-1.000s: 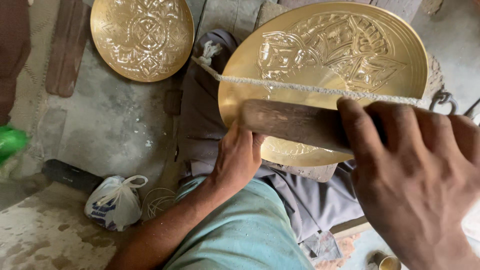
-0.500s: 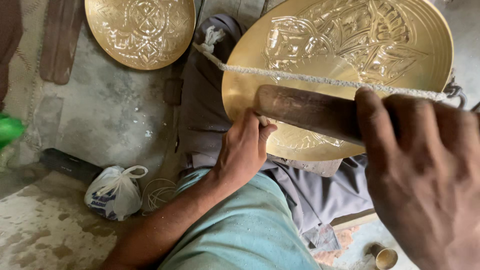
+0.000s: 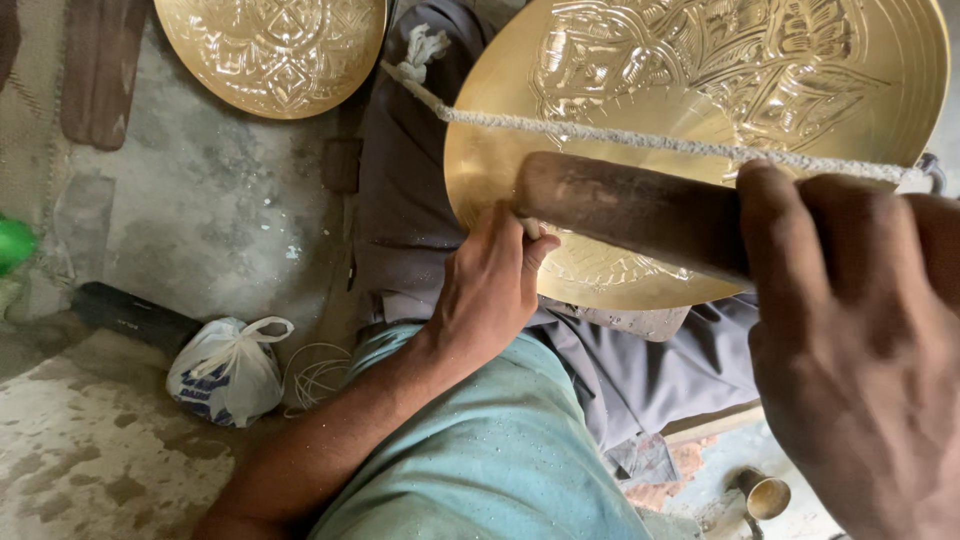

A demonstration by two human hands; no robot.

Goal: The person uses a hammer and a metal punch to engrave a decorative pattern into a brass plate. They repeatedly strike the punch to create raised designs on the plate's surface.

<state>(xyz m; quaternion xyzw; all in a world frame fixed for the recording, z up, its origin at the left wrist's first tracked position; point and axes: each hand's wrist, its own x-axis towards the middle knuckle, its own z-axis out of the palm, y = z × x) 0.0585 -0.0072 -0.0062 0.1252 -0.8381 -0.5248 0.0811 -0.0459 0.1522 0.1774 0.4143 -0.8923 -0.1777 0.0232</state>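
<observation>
A large embossed brass plate (image 3: 700,90) rests on my lap over grey cloth. My right hand (image 3: 860,350) grips a dark wooden mallet handle (image 3: 630,210), whose far end hovers over the plate's lower left part. My left hand (image 3: 490,285) is closed at the plate's near edge, pinching a small tool that is mostly hidden under the mallet end. A taut, frayed white cord (image 3: 640,140) stretches across the plate from left to right.
A second embossed brass plate (image 3: 270,50) lies on the concrete floor at the upper left. A knotted white plastic bag (image 3: 225,370) and a coil of thin wire (image 3: 315,375) sit at the left. A small brass cup (image 3: 765,493) stands at the lower right.
The view has shifted closer to the large plate. My right hand with the mallet has moved slightly right and down; my left hand stays at the plate's edge.
</observation>
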